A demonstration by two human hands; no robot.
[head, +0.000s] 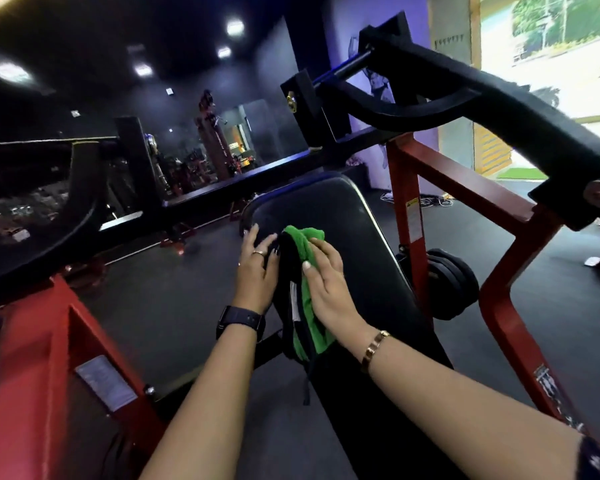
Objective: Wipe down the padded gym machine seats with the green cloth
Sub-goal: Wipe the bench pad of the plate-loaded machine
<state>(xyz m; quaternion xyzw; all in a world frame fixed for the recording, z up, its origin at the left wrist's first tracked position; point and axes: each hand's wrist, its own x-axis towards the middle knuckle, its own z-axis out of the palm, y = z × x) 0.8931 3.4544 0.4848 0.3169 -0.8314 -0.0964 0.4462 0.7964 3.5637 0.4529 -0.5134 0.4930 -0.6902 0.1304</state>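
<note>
Head view, starting at the left: a red painted steel machine frame (pixel 32 341) with a white label fills the near corner, above dark rubber flooring.

Next comes the left hand (pixel 257 268), with a ring and a dark wristwatch (pixel 241 320). Its fingers are straight and spread. They rest against the left edge of the long black padded vinyl seat (pixel 326 206) and touch the cloth's dark border, gripping nothing.

Just right of it is the green towelling cloth with black edging and a white tag (pixel 300 239). It lies bunched lengthwise along the left half of the pad, about midway up.

The right hand (pixel 326 282), with a gold bracelet (pixel 374 351) at the wrist, presses down flat on the cloth. The fingers are extended, not curled round the cloth.

Further right are the bare strip of the pad, a red upright post (pixel 409 216), stacked black weight plates (pixel 447 282) and a black lever arm (pixel 499 98) in front of a bright window.

As a judgement, the wipe of this one pad is underway but not finished. The cloth covers only a middle band on the left side. The far rounded end, the right strip and the near end all appear still to be covered. No damp streak shows, so I cannot tell which parts are already clean. No other padded seat is in view, so any others remain to be done.
</note>
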